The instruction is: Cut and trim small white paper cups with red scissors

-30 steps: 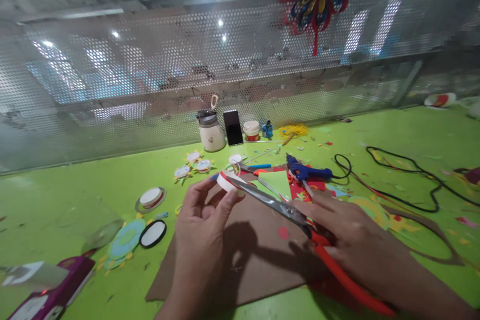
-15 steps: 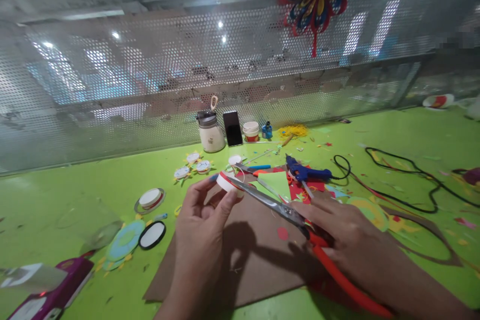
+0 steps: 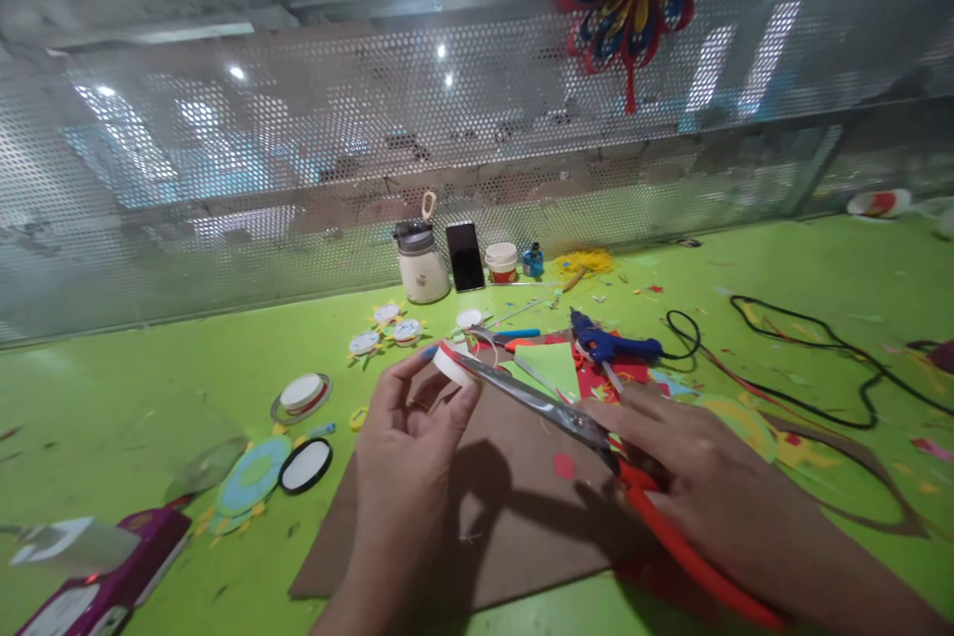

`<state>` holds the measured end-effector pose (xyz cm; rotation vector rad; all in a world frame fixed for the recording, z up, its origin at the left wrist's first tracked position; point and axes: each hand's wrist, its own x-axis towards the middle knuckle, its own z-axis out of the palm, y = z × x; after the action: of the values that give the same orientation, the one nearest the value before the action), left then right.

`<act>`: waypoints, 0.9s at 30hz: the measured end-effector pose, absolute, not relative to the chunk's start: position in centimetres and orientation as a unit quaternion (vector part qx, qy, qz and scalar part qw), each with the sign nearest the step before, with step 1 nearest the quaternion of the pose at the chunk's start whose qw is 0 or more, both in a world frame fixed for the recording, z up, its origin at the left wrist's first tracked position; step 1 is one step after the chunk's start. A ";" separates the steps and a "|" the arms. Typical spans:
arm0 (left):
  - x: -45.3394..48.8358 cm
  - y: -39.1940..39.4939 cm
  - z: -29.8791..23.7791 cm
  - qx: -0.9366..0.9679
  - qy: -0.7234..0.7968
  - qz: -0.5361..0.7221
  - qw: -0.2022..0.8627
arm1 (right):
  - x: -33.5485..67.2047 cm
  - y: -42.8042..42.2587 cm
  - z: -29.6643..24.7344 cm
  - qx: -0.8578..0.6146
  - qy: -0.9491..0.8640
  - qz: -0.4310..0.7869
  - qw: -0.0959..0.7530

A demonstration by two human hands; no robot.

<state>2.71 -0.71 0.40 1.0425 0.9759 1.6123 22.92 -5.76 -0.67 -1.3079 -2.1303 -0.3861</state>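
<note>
My left hand [image 3: 409, 442] pinches a small white disc with a red rim [image 3: 451, 363] between thumb and fingertips, above a brown cardboard sheet [image 3: 492, 507]. My right hand [image 3: 697, 462] grips red-handled scissors [image 3: 596, 442]; their blades reach up and left, with the tips touching the disc. A small red paper dot [image 3: 563, 465] lies on the cardboard below the blades.
A blue glue gun [image 3: 612, 346] with a black cord [image 3: 805, 358] lies on red paper behind the hands. Round paper discs [image 3: 302, 393] and cut-outs lie at left. A white jar [image 3: 421, 263], a phone [image 3: 465, 256] and a small tub [image 3: 501, 260] stand by the perforated metal wall. A magenta box [image 3: 111, 576] sits at lower left.
Hardly anything has moved: both hands keep the same hold on disc and scissors, and the view has shifted very slightly.
</note>
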 end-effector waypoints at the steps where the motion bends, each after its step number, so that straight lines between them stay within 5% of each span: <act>1: 2.7 -0.7 0.4 0.428 0.395 0.661 0.474 | 22.9 -5.8 -0.7 -0.493 -0.803 -0.146 0.301; 16: 2.5 -1.3 0.4 0.454 0.429 0.651 0.431 | 22.7 -5.9 -0.7 -0.496 -0.800 -0.149 0.304; 27: 1.9 -0.2 0.6 0.371 0.375 0.635 0.565 | 23.2 -5.7 -1.3 -0.495 -0.806 -0.149 0.289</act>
<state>1.91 -0.23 0.59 0.8730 0.8826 1.4932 23.20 -5.71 -1.28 -1.3204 -2.1519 -0.3979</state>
